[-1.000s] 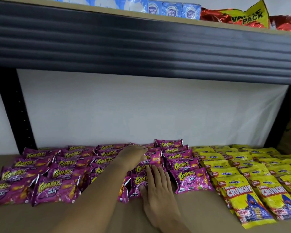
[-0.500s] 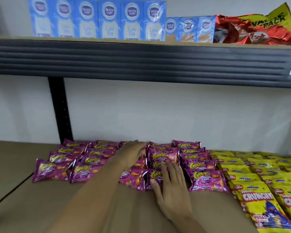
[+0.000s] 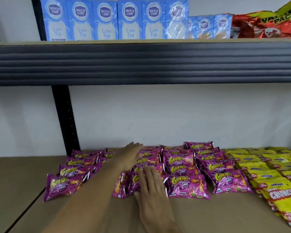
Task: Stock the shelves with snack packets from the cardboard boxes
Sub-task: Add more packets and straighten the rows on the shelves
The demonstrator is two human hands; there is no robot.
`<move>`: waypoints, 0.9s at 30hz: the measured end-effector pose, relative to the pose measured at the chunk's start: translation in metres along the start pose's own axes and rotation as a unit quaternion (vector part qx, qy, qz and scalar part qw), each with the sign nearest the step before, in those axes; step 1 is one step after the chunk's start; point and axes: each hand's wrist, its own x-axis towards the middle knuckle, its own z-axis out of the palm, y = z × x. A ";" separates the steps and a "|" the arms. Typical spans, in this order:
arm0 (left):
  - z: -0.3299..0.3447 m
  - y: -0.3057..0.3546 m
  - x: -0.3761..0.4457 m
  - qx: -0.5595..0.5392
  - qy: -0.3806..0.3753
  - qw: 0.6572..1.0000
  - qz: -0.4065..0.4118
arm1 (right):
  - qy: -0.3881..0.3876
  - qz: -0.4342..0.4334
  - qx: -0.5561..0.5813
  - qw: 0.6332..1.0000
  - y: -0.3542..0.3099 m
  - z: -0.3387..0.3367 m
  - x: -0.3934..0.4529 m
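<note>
Several purple Corntoz snack packets (image 3: 188, 185) lie in overlapping rows on the brown lower shelf (image 3: 225, 214). My left hand (image 3: 130, 157) reaches over the middle rows with fingers straight, resting flat on the packets near the back. My right hand (image 3: 152, 185) lies flat with straight fingers on a front packet of the middle row. Neither hand grips anything. No cardboard box is in view.
Yellow Crunchy packets (image 3: 282, 194) fill the shelf to the right of the purple ones. The dark shelf beam (image 3: 141, 63) hangs low overhead, with blue milk cartons (image 3: 106, 21) and a red value pack (image 3: 265, 22) on top. A black upright post (image 3: 64, 118) stands behind left.
The view has tilted up and swung left, showing more of the upper shelf. My left hand has stretched out flatter over the back packets; my right hand stays on the front packets.
</note>
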 end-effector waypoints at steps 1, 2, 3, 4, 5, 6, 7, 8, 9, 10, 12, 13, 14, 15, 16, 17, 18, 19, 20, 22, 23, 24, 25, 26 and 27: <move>0.001 -0.003 0.004 0.003 -0.006 1.000 0.005 | 0.000 0.010 -0.014 1.000 0.000 0.006 0.004; 0.003 -0.006 0.007 0.005 -0.012 1.000 0.009 | 0.001 0.019 -0.028 0.999 0.001 0.010 0.007; 0.005 -0.009 0.010 0.007 -0.015 1.000 0.014 | 0.001 0.030 -0.039 0.999 0.002 0.014 0.010; 0.007 -0.012 0.013 0.009 -0.017 1.000 0.018 | 0.000 0.042 -0.048 0.998 0.003 0.017 0.012; 0.010 -0.015 0.016 0.012 -0.015 1.000 0.022 | 0.000 0.052 -0.054 0.997 0.004 0.019 0.013; 0.013 -0.018 0.020 0.016 -0.012 0.999 0.027 | -0.002 0.058 -0.057 0.997 0.005 0.021 0.013; 0.016 -0.020 0.023 0.020 -0.009 0.999 0.032 | -0.003 0.061 -0.061 0.996 0.005 0.023 0.013; 0.019 -0.023 0.027 0.021 -0.007 0.999 0.036 | -0.006 0.063 -0.063 0.996 0.006 0.025 0.013; 0.022 -0.025 0.031 0.021 -0.007 0.999 0.038 | -0.009 0.065 -0.065 0.996 0.007 0.027 0.012; 0.024 -0.026 0.034 0.020 -0.007 0.999 0.041 | -0.012 0.069 -0.064 0.996 0.009 0.029 0.013; 0.028 -0.030 0.040 0.017 -0.011 0.999 0.040 | -0.017 0.075 -0.063 0.995 0.010 0.033 0.014; 0.030 -0.031 0.042 0.012 -0.017 0.999 0.036 | -0.020 0.076 -0.064 0.995 0.011 0.036 0.015; 0.031 -0.032 0.044 0.007 -0.020 0.999 0.033 | -0.021 0.077 -0.064 0.995 0.012 0.038 0.016; 0.032 -0.033 0.046 0.004 -0.019 0.999 0.033 | -0.022 0.077 -0.064 0.995 0.012 0.039 0.018; 0.032 -0.034 0.048 0.005 -0.017 0.999 0.034 | -0.023 0.077 -0.064 0.995 0.013 0.041 0.019; 0.032 -0.034 0.050 0.010 -0.016 0.999 0.037 | -0.021 0.075 -0.067 0.995 0.014 0.043 0.020; 0.032 -0.034 0.052 0.015 -0.016 0.999 0.038 | -0.018 0.072 -0.070 0.995 0.015 0.045 0.021; 0.031 -0.033 0.052 0.020 -0.017 0.999 0.040 | -0.017 0.069 -0.070 0.995 0.015 0.046 0.022; 0.031 -0.033 0.052 0.024 -0.018 0.999 0.041 | -0.018 0.066 -0.067 0.995 0.016 0.046 0.023; 0.031 -0.032 0.052 0.030 -0.014 0.999 0.043 | -0.018 0.059 -0.062 0.996 0.017 0.045 0.023; 0.031 -0.032 0.051 0.033 -0.011 0.998 0.045 | -0.017 0.057 -0.060 0.996 0.017 0.044 0.024; 0.032 -0.032 0.050 0.036 -0.007 0.998 0.046 | -0.019 0.056 -0.056 0.997 0.016 0.043 0.024; 0.032 -0.032 0.050 0.040 -0.006 0.998 0.046 | -0.019 0.057 -0.049 0.997 0.016 0.042 0.024; 0.032 -0.032 0.049 0.042 -0.005 0.998 0.047 | -0.018 0.058 -0.041 0.997 0.015 0.040 0.023; 0.031 -0.031 0.049 0.045 -0.001 0.998 0.048 | -0.016 0.060 -0.033 0.998 0.014 0.038 0.024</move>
